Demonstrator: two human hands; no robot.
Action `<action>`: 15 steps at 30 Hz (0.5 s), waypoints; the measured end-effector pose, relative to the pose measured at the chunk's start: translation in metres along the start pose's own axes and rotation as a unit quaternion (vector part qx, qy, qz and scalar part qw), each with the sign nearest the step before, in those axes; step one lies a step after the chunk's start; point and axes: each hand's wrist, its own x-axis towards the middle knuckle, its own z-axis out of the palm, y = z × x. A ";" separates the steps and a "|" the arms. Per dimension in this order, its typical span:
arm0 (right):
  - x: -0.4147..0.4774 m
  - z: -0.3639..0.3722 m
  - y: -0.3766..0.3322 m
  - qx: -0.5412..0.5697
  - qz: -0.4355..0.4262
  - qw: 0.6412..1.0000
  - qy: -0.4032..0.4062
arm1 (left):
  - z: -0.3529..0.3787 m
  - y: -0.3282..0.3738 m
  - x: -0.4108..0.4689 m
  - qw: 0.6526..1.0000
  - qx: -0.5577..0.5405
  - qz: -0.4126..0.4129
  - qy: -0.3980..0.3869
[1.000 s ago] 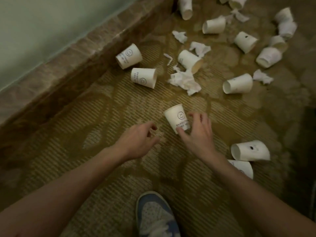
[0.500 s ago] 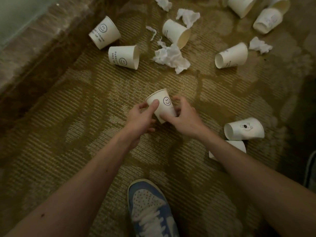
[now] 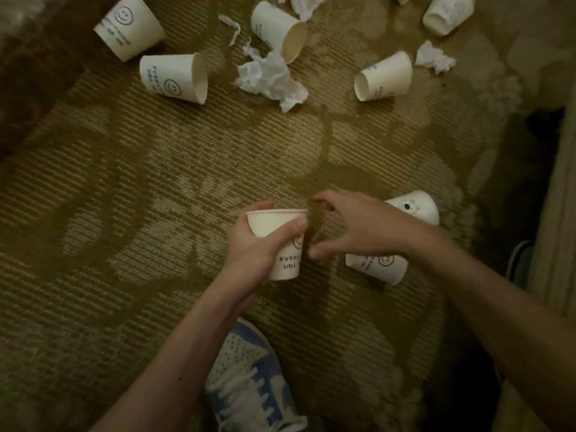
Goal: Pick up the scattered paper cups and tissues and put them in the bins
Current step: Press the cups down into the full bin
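My left hand (image 3: 254,244) grips a white smiley paper cup (image 3: 282,241) upright above the carpet, rim up. Just to its right, my right hand (image 3: 349,227) hovers with fingers spread and holds nothing. Partly under my right hand lie two more cups: a smiley cup (image 3: 378,268) and a cat-print cup (image 3: 414,207). Further off lie several cups on their sides (image 3: 173,77) (image 3: 129,26) (image 3: 279,29) (image 3: 385,77) (image 3: 447,14). A large crumpled tissue (image 3: 271,81) lies between them, a smaller tissue (image 3: 434,57) at right. No bin is in view.
Patterned brown carpet (image 3: 140,188) covers the floor. My blue and white shoe (image 3: 246,378) stands at the bottom centre. Another shoe edge (image 3: 519,260) and a pale vertical surface (image 3: 558,244) are at the right. A small tissue strip (image 3: 232,26) lies near the top.
The right hand picked the smiley cup off the carpet, both hands held it, and now only the left hand grips it while the right hand has let go. The view shifted nearer.
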 end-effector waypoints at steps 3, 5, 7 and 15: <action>0.001 0.005 0.015 -0.159 0.037 0.985 -0.050 | -0.006 -0.013 -0.003 1.000 0.000 -0.009 -0.005; 0.003 0.016 0.025 -0.194 0.059 0.976 -0.078 | -0.005 -0.017 -0.001 1.000 -0.013 -0.008 -0.002; 0.003 0.026 0.034 -0.197 0.070 0.974 -0.090 | -0.002 -0.021 -0.002 1.000 0.001 -0.003 -0.018; 0.010 0.026 0.042 0.000 0.082 0.995 -0.065 | -0.005 -0.026 -0.005 0.995 0.069 -0.035 -0.065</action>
